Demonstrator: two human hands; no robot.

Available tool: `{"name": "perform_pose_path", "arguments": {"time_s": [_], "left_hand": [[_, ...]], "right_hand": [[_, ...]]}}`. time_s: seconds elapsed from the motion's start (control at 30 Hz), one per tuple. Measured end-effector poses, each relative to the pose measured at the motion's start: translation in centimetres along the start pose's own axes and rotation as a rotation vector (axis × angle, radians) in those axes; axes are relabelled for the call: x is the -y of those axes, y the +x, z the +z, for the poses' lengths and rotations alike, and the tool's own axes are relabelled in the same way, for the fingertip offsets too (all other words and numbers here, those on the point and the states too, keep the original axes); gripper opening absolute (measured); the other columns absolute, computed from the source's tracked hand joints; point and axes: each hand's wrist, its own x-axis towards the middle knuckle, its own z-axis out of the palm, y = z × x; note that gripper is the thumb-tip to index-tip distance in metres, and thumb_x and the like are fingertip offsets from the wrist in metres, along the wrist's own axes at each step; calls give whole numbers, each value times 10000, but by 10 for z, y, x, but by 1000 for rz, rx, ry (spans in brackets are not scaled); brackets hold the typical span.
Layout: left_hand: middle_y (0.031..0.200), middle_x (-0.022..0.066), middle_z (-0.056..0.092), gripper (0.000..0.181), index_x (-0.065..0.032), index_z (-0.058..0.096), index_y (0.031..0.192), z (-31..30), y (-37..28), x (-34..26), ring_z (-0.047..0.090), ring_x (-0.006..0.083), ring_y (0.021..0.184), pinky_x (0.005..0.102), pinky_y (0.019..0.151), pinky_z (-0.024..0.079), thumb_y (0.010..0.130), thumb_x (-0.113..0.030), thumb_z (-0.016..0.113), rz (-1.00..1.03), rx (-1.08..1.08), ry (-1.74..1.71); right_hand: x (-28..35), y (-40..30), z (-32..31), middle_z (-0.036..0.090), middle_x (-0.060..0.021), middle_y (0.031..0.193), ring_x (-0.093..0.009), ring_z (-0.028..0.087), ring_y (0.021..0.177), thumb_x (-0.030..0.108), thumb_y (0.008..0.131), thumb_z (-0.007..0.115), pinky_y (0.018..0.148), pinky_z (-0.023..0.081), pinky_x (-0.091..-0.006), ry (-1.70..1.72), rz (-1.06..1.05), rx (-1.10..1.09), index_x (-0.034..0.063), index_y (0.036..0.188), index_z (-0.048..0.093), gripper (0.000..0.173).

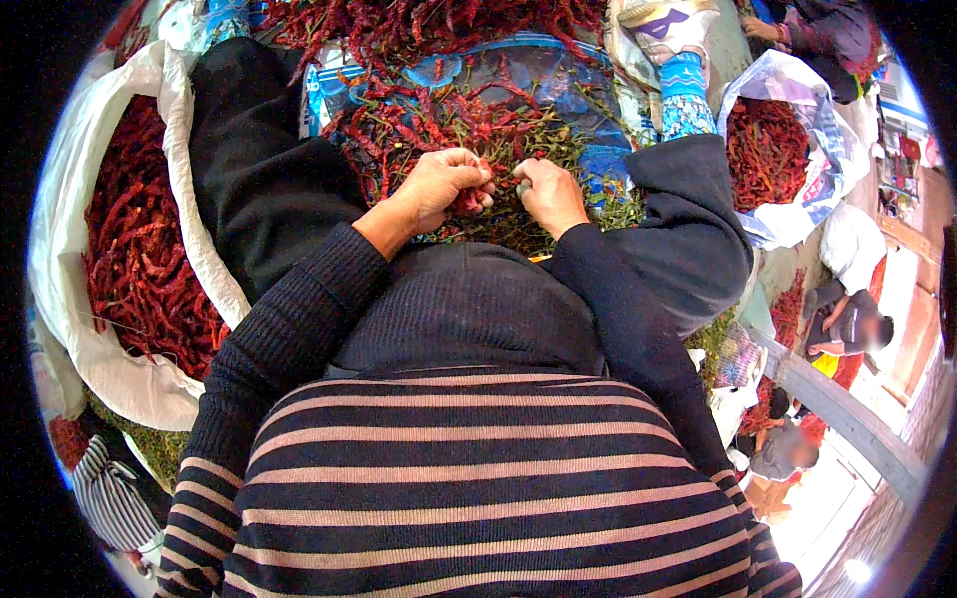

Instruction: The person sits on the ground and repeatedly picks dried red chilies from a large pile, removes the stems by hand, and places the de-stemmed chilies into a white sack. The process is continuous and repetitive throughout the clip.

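My left hand [441,187] is curled around a few dried red chili peppers [469,199], and the tip of one shows between its thumb and fingers. Just to its right is my right hand [552,196], its fingers bent inward towards the left one. Whether it pinches anything is hidden by the fingers. Beneath both hands, between my legs, green-brown chili stems [553,134] lie mixed with loose red chilies [419,123] on a blue printed plastic sheet [516,56]. A large heap of dried red chilies [448,19] rises beyond the sheet.
On my left stands a wide white woven sack [63,247] holding dried chilies [142,247]. A smaller plastic bag [837,149] with chilies [766,153] is on my right. Several people sit nearby, with more chilies [785,314] and a grey beam [830,404] at right.
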Motion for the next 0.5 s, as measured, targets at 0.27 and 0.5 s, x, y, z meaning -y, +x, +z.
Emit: {"name": "perform_pose_path", "arguments": {"time_s": [0.27,0.5], "left_hand": [[761,76,590,190,9,556,954,-4,2,-1,556,128,581,207,465,414,773,11,497,33,28,28],[717,58,582,137,-4,576,907,-5,4,4,551,122,565,223,473,423,776,-42,563,4,28,108]], "right_hand": [[-13,-9,-3,556,-138,758,-338,550,750,95,680,559,631,448,-426,42,19,29,101,786,579,108],[-12,-17,-12,584,-56,668,-136,538,546,43,742,565,499,435,-281,735,471,64,17,830,591,96]]}}
